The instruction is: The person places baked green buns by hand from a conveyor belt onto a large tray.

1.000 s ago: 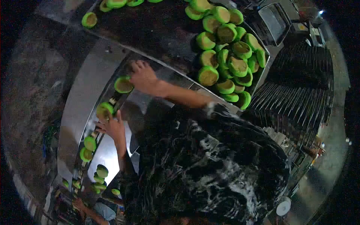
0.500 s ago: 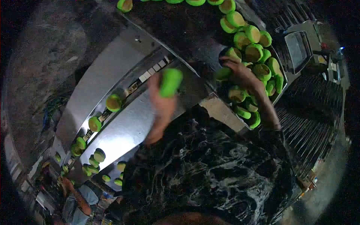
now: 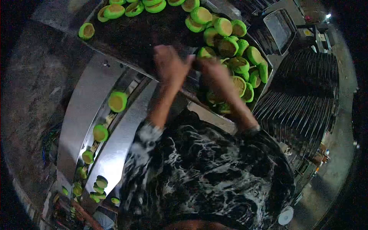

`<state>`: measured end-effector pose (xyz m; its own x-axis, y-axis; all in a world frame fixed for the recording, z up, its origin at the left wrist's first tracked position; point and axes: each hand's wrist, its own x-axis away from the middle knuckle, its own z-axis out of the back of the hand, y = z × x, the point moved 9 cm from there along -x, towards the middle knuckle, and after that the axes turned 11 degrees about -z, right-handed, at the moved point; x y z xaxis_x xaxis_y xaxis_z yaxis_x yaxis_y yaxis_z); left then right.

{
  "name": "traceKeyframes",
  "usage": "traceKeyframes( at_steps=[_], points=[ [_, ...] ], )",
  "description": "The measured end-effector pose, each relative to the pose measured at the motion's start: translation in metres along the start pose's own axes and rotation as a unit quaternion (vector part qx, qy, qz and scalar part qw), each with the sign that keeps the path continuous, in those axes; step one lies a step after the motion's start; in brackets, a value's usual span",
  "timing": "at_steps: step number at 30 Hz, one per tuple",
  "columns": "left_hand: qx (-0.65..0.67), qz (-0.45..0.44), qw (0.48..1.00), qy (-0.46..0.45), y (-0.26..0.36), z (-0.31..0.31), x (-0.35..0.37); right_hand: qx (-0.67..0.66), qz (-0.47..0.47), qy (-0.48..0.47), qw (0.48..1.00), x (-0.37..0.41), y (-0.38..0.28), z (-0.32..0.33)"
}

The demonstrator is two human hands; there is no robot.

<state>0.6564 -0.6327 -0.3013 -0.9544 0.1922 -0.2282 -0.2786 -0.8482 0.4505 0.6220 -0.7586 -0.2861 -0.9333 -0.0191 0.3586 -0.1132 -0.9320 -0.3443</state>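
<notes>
Green round pieces with brown flat faces [image 3: 228, 46] crowd the right side of a dark tray [image 3: 130, 42]; they look like buns, but I cannot be sure. Over the tray's near part is my left hand [image 3: 171, 67], its thumb spread from the fingers and no piece visible in it. My right hand [image 3: 214, 71] reaches over the near left edge of the pile, close to the left thumb. Motion and shadow hide its fingertips, so any grip there cannot be made out.
Left of my body runs a metal conveyor channel [image 3: 109, 120] carrying a line of green pieces [image 3: 100, 133]. Several more lie on the shiny metal surface [image 3: 111, 168] beside it. Another person's arm [image 3: 86, 215] shows at lower left. Dark ribbed racks [image 3: 295, 111] stand at right.
My left hand has moved from above the conveyor to over the tray, and the green piece it held is gone from it. My right hand has shifted left. The view has turned.
</notes>
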Motion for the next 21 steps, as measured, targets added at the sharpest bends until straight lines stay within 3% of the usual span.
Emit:
traceKeyframes(
  at_steps=[1,2,3,4,5,6,7,8,9,10,11,12,13,14,15,16,17,19,21],
  points=[
    [-0.031,-0.008,0.999,0.012,0.02,-0.038,-0.009,0.23,0.15,0.176,0.945,-0.003,0.046,-0.005],
    [-0.026,-0.052,0.998,0.003,0.046,-0.058,-0.013,0.26,0.038,0.155,0.952,0.002,0.062,0.008],
    [-0.023,-0.092,0.995,-0.008,0.065,-0.076,-0.012,0.308,0.058,0.173,0.934,0.01,0.074,-0.009],
    [0.085,-0.064,0.993,-0.052,0.072,-0.116,-0.01,0.352,0.081,0.195,0.912,0.011,0.088,-0.023],
    [0.19,-0.034,0.977,-0.09,0.068,-0.142,-0.007,0.346,0.096,0.198,0.912,0.016,0.081,-0.018],
    [0.18,-0.023,0.979,-0.088,0.056,-0.132,-0.005,0.322,0.054,0.119,0.938,0.018,0.084,-0.019],
    [0.345,0.002,0.938,-0.04,0.05,-0.104,0.001,0.299,0.012,0.035,0.954,0.024,0.091,-0.026],
    [0.499,0.025,0.866,0.013,0.044,-0.072,0.01,0.236,0.09,0.074,0.965,0.022,0.104,-0.033],
    [0.437,0.02,0.896,0.077,0.018,-0.028,0.024,0.169,0.164,0.118,0.965,0.016,0.112,-0.037],
    [0.371,0.012,0.919,0.136,-0.006,0.016,0.039,0.043,0.004,0.009,0.999,0.012,0.072,0.003],
    [0.542,0.195,0.813,0.078,-0.038,0.035,0.065,0.037,0.009,0.005,0.999,0.01,0.045,0.006],
    [0.541,0.247,0.791,0.144,-0.079,0.051,0.099,-0.058,0.116,0.056,0.99,0.013,0.012,0.018],
    [0.5,0.297,0.803,0.134,-0.126,0.052,0.131,-0.153,0.218,0.107,0.958,0.022,-0.017,0.03],
    [0.299,0.284,0.91,0.043,-0.169,0.043,0.159,-0.195,0.219,0.101,0.951,0.022,-0.045,0.023],
    [0.083,0.253,0.963,-0.047,-0.201,0.035,0.179,-0.235,0.221,0.096,0.942,0.024,-0.078,0.015],
    [0.003,0.236,0.97,-0.063,-0.211,0.045,0.193,-0.322,0.266,0.078,0.905,0.031,-0.114,0.009],
    [-0.075,0.213,0.971,-0.073,-0.217,0.055,0.202,-0.31,0.343,0.11,0.88,0.044,-0.152,0.003],
    [-0.243,0.24,0.935,-0.091,-0.236,0.063,0.225,-0.309,0.348,0.069,0.882,0.038,-0.19,-0.035],
    [-0.176,0.292,0.937,-0.074,-0.226,0.087,0.222,-0.096,0.319,0.19,0.923,0.009,-0.195,-0.094]
  ],
)
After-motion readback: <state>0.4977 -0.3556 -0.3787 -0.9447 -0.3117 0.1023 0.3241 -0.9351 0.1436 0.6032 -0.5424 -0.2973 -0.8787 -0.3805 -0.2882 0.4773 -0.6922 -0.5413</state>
